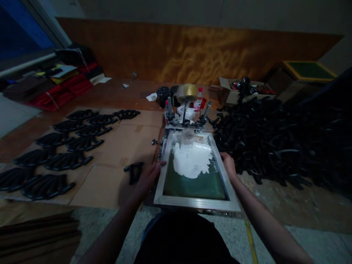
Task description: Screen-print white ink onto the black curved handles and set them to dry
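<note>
Dim workshop, seen from above: a wooden floor backed by a plywood wall, with flattened cardboard sheets (pixel 121 146) spread out as a work surface. At the centre sits a screen-printing frame (pixel 195 203), aluminium-edged, hinged at its far end to a clamp (pixel 187 123). White ink (pixel 192 161) is pooled on the green mesh. The left hand (pixel 147 178) grips the frame's left rail and the right hand (pixel 228 167) its right rail, fingers curled around the edges. Just left of the frame lies one black plastic part (pixel 134 171); printed rows of them (pixel 55 154) dry further left, and a large heap (pixel 280 143) rises on the right. Risks, as a judgement: tilting the frame could let ink run toward the rail, and a sleeve or wrist could smear it.
</note>
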Motion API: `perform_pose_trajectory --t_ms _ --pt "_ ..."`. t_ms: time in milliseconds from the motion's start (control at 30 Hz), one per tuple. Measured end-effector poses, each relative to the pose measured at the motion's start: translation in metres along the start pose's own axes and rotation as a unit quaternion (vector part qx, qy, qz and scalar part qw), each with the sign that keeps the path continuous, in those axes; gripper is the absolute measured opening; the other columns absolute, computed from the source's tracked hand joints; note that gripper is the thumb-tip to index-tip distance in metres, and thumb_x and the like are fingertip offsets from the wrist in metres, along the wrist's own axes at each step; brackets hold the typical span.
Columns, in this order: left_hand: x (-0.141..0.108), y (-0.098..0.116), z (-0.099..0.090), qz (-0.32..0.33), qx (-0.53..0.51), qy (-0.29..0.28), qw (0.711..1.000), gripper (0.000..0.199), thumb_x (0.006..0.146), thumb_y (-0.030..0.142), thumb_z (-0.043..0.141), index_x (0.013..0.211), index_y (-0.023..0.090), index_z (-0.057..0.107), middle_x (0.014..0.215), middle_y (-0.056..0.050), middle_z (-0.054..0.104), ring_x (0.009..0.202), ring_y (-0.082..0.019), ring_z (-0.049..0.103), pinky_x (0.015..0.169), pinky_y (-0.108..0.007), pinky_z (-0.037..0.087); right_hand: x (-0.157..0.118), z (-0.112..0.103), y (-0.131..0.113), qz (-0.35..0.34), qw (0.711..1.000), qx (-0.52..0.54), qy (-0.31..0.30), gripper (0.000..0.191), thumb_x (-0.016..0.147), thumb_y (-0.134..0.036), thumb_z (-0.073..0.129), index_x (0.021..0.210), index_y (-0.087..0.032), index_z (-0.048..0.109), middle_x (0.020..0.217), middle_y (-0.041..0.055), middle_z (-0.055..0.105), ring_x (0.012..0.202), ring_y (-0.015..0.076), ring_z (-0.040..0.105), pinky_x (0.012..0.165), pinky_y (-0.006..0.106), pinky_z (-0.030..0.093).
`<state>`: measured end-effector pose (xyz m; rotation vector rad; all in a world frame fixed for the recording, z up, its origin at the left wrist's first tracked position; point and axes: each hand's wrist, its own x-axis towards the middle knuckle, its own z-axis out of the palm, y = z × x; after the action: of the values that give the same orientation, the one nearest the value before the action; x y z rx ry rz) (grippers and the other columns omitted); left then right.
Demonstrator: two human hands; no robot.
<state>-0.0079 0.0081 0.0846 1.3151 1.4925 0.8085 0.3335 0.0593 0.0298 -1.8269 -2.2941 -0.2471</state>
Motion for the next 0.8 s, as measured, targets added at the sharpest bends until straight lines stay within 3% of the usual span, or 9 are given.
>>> perform_pose_trajectory --t_ms 133,200,267,333,433,533,633,700,800 --pt "0.005 -0.047 0.024 -0.044 -0.005 -0.020 0.999 0.068 0.082 0.049 0.056 0.140 0.013 0.050 0.098 -0.011 0.072 0.091 -0.026 0.067 0.079 -0.036 0.054 0.046 -0.018 -0.009 0.074 0.988 0.092 0.096 0.044 0.088 -0.031 0.060 0.126 -0.009 0.060 0.127 0.0177 0.060 0.114 0.0279 0.058 0.093 0.040 0.051" --pt "0.013 -0.063 0.031 -0.047 0.014 -0.029 0.998 0.071 0.084 0.048 0.054 0.143 0.011 0.045 0.092 -0.010 0.071 0.085 -0.025 0.067 0.079 -0.038 0.053 0.070 -0.026 -0.039 0.010 0.992 0.115 0.059 0.055 0.082 -0.028 0.066 0.134 -0.013 0.054 0.138 0.0173 0.052 0.124 0.0307 0.050 0.100 0.042 0.045" --pt "0.020 -0.073 0.034 -0.046 0.032 -0.038 0.998 0.069 0.085 0.047 0.051 0.144 0.011 0.044 0.088 -0.008 0.070 0.083 -0.024 0.066 0.081 -0.039 0.053 0.083 -0.030 -0.069 -0.045 0.993 0.099 -0.044 0.044 0.084 -0.025 0.063 0.126 -0.015 0.058 0.128 0.0149 0.059 0.116 0.0293 0.054 0.094 0.039 0.046" --pt "0.024 -0.081 0.034 -0.050 0.043 -0.044 0.997 0.069 0.085 0.047 0.050 0.143 0.010 0.044 0.088 -0.007 0.070 0.085 -0.024 0.066 0.082 -0.039 0.052 0.079 -0.030 -0.092 -0.064 0.985 0.073 -0.143 0.027 0.087 -0.020 0.056 0.113 -0.016 0.063 0.112 0.0125 0.066 0.103 0.0261 0.060 0.085 0.034 0.048" --pt "0.025 -0.088 0.034 -0.050 0.039 -0.049 0.997 0.067 0.086 0.047 0.048 0.143 0.010 0.046 0.093 -0.009 0.070 0.090 -0.025 0.066 0.085 -0.038 0.051 0.048 -0.028 -0.107 -0.106 0.971 0.050 -0.207 0.023 0.090 -0.013 0.047 0.104 -0.014 0.065 0.103 0.0132 0.067 0.100 0.0241 0.060 0.079 0.030 0.047" --pt "0.024 -0.090 0.034 -0.035 0.037 -0.050 0.997 0.067 0.087 0.048 0.047 0.142 0.011 0.047 0.093 -0.009 0.070 0.089 -0.024 0.066 0.084 -0.037 0.051 0.016 -0.031 -0.103 -0.213 0.950 0.060 -0.220 0.025 0.091 -0.012 0.045 0.107 -0.014 0.064 0.104 0.0134 0.067 0.102 0.0241 0.058 0.079 0.030 0.046" --pt "0.023 -0.089 0.035 -0.042 0.039 -0.039 0.998 0.068 0.085 0.051 0.049 0.141 0.011 0.049 0.086 -0.007 0.069 0.084 -0.024 0.065 0.079 -0.036 0.051 0.012 -0.038 -0.090 -0.301 0.920 0.102 -0.230 0.020 0.086 -0.011 0.053 0.101 -0.016 0.065 0.100 0.0094 0.067 0.099 0.0227 0.058 0.078 0.030 0.044" --pt "0.023 -0.088 0.035 -0.049 0.033 -0.031 0.998 0.070 0.084 0.053 0.050 0.139 0.011 0.050 0.081 -0.005 0.068 0.079 -0.023 0.065 0.076 -0.035 0.051 0.019 -0.039 -0.084 -0.304 0.915 0.138 -0.227 0.017 0.081 -0.011 0.058 0.094 -0.018 0.066 0.096 0.0057 0.067 0.095 0.0205 0.059 0.076 0.028 0.043" --pt "0.023 -0.087 0.035 -0.047 0.016 -0.031 0.998 0.070 0.083 0.053 0.051 0.138 0.010 0.051 0.080 -0.005 0.068 0.077 -0.023 0.065 0.073 -0.035 0.051 0.022 -0.031 -0.085 -0.241 0.945 0.143 -0.171 0.014 0.083 -0.012 0.056 0.092 -0.018 0.065 0.094 0.0058 0.067 0.093 0.0200 0.057 0.075 0.028 0.042"
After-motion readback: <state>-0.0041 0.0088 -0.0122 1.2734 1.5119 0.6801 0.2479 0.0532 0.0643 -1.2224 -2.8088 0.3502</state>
